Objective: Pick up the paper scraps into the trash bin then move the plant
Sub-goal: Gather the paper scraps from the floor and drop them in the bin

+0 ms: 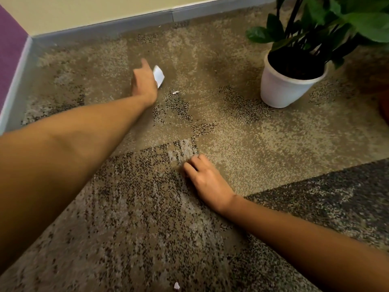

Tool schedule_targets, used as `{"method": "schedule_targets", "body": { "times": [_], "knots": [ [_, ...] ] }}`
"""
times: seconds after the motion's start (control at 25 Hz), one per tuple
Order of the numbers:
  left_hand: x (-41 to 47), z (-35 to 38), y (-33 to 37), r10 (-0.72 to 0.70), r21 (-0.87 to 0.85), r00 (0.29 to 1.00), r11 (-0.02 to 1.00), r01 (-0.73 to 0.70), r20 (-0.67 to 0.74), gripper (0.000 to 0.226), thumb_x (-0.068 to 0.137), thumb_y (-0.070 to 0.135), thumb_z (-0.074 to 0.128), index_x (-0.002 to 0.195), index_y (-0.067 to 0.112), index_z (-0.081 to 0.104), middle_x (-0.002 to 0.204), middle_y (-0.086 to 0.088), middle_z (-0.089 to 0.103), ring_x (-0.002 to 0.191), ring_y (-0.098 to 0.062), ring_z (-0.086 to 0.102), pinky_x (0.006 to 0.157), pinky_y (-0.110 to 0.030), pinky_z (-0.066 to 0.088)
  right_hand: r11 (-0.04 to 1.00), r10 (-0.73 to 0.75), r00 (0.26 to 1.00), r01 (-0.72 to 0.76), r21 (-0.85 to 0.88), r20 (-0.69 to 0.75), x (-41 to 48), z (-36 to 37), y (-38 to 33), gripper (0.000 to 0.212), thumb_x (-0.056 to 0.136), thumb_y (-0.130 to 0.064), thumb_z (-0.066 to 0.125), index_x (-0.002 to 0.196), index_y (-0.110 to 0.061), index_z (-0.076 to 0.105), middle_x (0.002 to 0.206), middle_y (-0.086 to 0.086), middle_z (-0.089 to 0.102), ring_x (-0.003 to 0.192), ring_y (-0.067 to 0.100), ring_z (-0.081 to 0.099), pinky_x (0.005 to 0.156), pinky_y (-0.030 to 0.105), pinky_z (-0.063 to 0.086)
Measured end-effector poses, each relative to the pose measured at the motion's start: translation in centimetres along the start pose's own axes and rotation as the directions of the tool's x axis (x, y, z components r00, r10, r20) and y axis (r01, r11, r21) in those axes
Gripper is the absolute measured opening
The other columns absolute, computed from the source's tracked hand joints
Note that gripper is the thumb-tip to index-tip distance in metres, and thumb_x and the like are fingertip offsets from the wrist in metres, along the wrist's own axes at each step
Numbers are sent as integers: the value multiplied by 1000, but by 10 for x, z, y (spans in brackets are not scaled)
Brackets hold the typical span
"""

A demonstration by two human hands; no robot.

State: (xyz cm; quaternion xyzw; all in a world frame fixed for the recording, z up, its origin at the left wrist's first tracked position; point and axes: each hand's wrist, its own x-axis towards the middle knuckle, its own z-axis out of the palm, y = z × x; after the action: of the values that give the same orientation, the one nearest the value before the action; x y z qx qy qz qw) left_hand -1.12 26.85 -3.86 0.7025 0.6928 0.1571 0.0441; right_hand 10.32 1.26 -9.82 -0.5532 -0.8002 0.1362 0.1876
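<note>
Over by the far left corner of the carpet [273, 144], where a grey baseboard [105, 26] meets a purple wall panel [10, 49], the person's left arm stretches out long and low. The left hand [144, 81] is blurred, but one finger points away toward the wall and the others seem closed round a white folded paper scrap [159, 75], which sticks out from the hand's right side as a flat, crisp-edged, roughly four-sided piece.

Just to the right of that hand, and a little nearer the person, lies a tiny torn scrap [175, 92] on the pile, well apart from the right hand. It is a thin sliver with its long axis running roughly left to right. The left hand is plainly the nearer one, so I'd judge a short sideways reach from it would do, though with its fingers already occupied the pinch may be fiddly, and the nubby, speckled tan-and-dark loop pile gives a sliver that small little edge to catch.

Another crumpled bit [176, 285] sits at the near edge of the carpet, close under the person.

The right hand [207, 180] rests mid-carpet, knuckles up, fingers loosely bent with the tips on the pile; nothing shows in them.

Toward the far right corner stands the plant [328, 20], with broad glossy green leaves on dark stems, in a smooth white tapered pot [284, 89] that looks tilted in this wide view. No trash bin is in sight.
</note>
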Motion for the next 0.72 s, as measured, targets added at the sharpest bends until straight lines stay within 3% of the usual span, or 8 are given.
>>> {"method": "schedule_targets", "body": {
  "times": [0.08, 0.16, 0.28, 0.4, 0.6, 0.72],
  "knots": [
    [2, -7, -4, 150, -15, 989, 989, -150, -1, 39, 92, -5, 41, 130, 0, 40, 111, -30, 59, 99, -42, 59, 86, -49, 47, 1000, 6, 1000, -6, 22, -17, -1, 4, 2, 31, 83, 2, 64, 112, -4, 56, 107, 7, 57, 95, 16, 49, 78, 20, 46],
    [0, -4, -5, 267, 18, 960, 963, -269, 79, 27, 92, -5, 40, 117, -4, 52, 109, -30, 59, 100, -43, 59, 86, -50, 48, 1000, 6, 1000, -5, 22, -31, -1, 5, 2, 29, 83, 1, 60, 111, -4, 55, 104, 6, 56, 92, 15, 46, 77, 19, 42],
    [-2, 10, 7, 226, 54, 959, 970, -238, 173, 27, 98, 2, 40, 116, -7, 58, 110, -24, 62, 97, -38, 62, 86, -47, 51, 1000, 10, 999, -10, 19, -44, -1, 7, 4, 31, 82, 0, 58, 112, -5, 55, 104, 5, 55, 92, 14, 45, 76, 20, 46],
    [-2, 21, 20, 221, 42, 945, 970, -238, 240, 29, 95, 2, 46, 119, -5, 60, 111, -28, 62, 102, -41, 60, 94, -47, 47, 1000, 17, 999, -16, 16, -45, 0, 9, 5, 29, 83, -1, 55, 111, -5, 54, 103, 4, 54, 92, 11, 40, 76, 16, 38],
    [-3, 34, 25, 259, 35, 950, 962, -269, 173, 22, 91, 6, 56, 109, -2, 67, 104, -25, 65, 93, -34, 64, 85, -39, 52, 1000, 19, 999, -19, 0, -29, 0, 8, 7, 28, 83, 2, 59, 109, -6, 52, 102, 4, 53, 91, 11, 36, 76, 15, 31],
    [-6, 34, 25, 287, 70, 945, 951, -301, 158, 21, 92, 5, 51, 105, -3, 66, 101, -26, 63, 91, -38, 61, 75, -39, 48, 999, -9, 999, 10, 30, -35, 1, 5, 5, 25, 84, 4, 61, 106, -7, 53, 100, 4, 52, 89, 11, 36, 74, 14, 29]
  ]
}}
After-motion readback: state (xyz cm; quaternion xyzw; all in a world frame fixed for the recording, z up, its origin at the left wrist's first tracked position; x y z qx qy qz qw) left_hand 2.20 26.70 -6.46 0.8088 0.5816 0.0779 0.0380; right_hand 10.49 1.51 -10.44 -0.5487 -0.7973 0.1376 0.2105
